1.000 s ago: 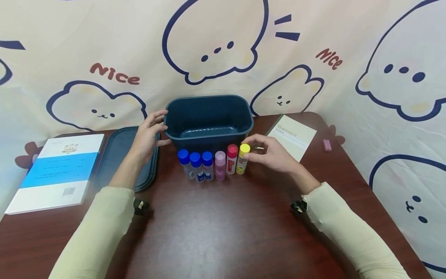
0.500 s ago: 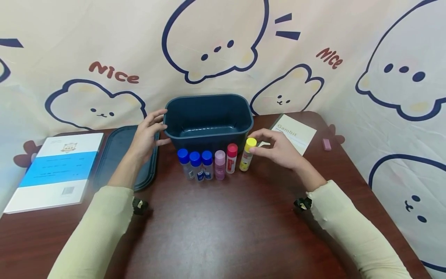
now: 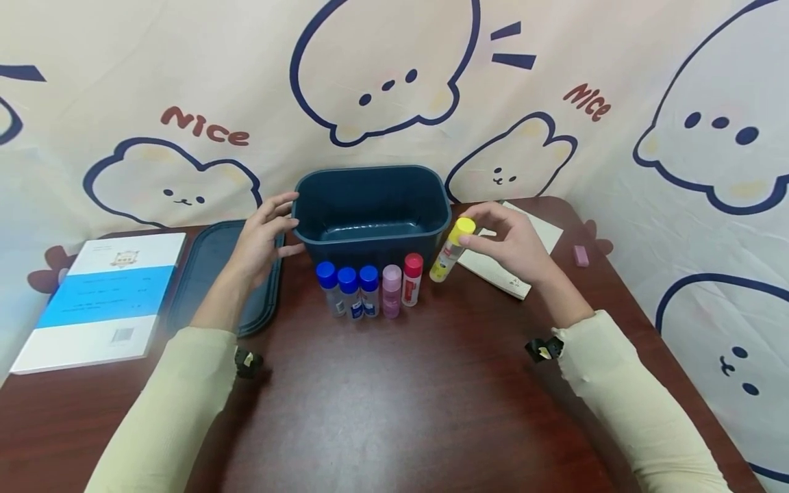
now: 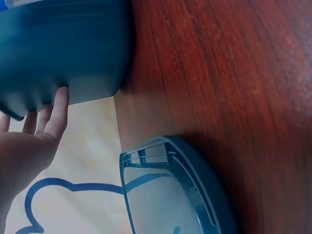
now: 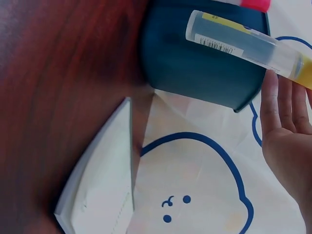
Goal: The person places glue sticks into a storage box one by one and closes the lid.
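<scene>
My right hand (image 3: 513, 245) pinches a glue stick (image 3: 448, 259) by its yellow cap, lifted and tilted at the bin's front right corner. In the right wrist view the clear tube (image 5: 243, 44) shows a barcode and crosses in front of the bin. Fingers of my left hand (image 3: 259, 239) rest against the left end of a dark teal bin (image 3: 370, 239), which stands open; the left wrist view has the fingertips on its wall. In front of the bin stand a red-capped stick (image 3: 411, 281), a pink one (image 3: 391, 291) and several blue-capped ones (image 3: 349, 294).
A teal lid (image 3: 224, 287) lies left of the bin, beside a thick white and blue book (image 3: 105, 301). Partly under my right hand is a cream notebook (image 3: 499, 274). A pink eraser (image 3: 581, 256) sits near the right table edge, and a printed cloth hangs behind.
My right hand has taken the yellow-capped glue stick from the end of the row, moving it right and up and tilting it. The left hand stays at the bin.
</scene>
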A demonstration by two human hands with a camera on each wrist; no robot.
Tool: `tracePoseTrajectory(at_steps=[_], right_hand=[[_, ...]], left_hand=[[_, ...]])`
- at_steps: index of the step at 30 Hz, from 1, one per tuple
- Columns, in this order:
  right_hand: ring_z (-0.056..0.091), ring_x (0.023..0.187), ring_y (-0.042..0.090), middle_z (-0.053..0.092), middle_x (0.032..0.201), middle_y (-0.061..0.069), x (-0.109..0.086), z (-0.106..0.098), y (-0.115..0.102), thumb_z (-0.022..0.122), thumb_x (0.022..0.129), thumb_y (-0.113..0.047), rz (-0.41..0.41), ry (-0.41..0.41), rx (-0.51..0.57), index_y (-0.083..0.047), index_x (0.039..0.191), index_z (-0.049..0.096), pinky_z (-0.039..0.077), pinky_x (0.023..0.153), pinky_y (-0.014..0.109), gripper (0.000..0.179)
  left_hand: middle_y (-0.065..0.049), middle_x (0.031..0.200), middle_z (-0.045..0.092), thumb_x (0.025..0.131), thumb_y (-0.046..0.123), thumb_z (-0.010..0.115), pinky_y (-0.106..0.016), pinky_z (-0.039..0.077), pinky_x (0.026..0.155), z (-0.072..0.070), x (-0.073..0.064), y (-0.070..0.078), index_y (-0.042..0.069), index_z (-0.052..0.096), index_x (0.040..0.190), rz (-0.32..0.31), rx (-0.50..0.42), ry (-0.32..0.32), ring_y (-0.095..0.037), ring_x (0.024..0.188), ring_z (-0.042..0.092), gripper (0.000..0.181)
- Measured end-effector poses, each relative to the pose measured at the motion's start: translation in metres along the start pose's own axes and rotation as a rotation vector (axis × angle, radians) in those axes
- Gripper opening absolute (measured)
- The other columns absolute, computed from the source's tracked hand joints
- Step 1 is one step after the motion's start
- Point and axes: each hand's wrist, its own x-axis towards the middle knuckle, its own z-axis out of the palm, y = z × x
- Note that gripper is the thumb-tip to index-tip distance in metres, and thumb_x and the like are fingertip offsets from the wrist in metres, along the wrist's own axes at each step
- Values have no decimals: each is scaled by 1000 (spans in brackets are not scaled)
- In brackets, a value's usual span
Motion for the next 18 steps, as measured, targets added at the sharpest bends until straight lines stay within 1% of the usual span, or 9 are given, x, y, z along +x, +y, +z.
tracePoseTrajectory(at_steps=[5, 8, 10, 13, 18], right_hand=[[60, 100, 28, 64, 107, 8, 3, -10, -5, 71, 90, -3, -22, 32, 33, 4, 110, 62, 56, 79, 30, 23], [59, 103, 29, 64, 107, 9, 4, -15, -7, 69, 89, -2, -32, 46, 50, 3, 107, 61, 56, 78, 30, 21], [59, 102, 30, 63, 107, 10, 5, -18, -7, 68, 89, -1, -40, 57, 71, 2, 106, 60, 57, 77, 29, 19], [58, 100, 30, 62, 107, 12, 7, -22, -9, 66, 89, 2, -57, 66, 124, -1, 104, 61, 59, 77, 29, 16], [58, 97, 28, 59, 110, 20, 9, -28, -13, 64, 89, 6, -72, 87, 245, -3, 103, 62, 60, 77, 29, 17]], left_hand=[[-9, 164, 24, 106, 15, 46, -60, 44, 104, 1, 1, 1, 18, 42, 153, -5, -7, 1, -31, 148, 23, 47], [-8, 163, 24, 106, 14, 46, -60, 44, 103, 0, 1, 2, 17, 41, 153, -10, -12, -2, -31, 148, 24, 47], [-8, 164, 23, 107, 15, 46, -59, 44, 104, -1, 1, 3, 17, 41, 153, -10, -15, -9, -31, 148, 23, 47], [-9, 164, 22, 107, 15, 46, -59, 43, 104, -1, 0, 3, 18, 41, 154, -11, -25, -16, -32, 148, 23, 47], [-9, 165, 20, 107, 15, 47, -61, 40, 106, -1, -1, 2, 19, 40, 155, -15, -48, -23, -33, 149, 22, 49]])
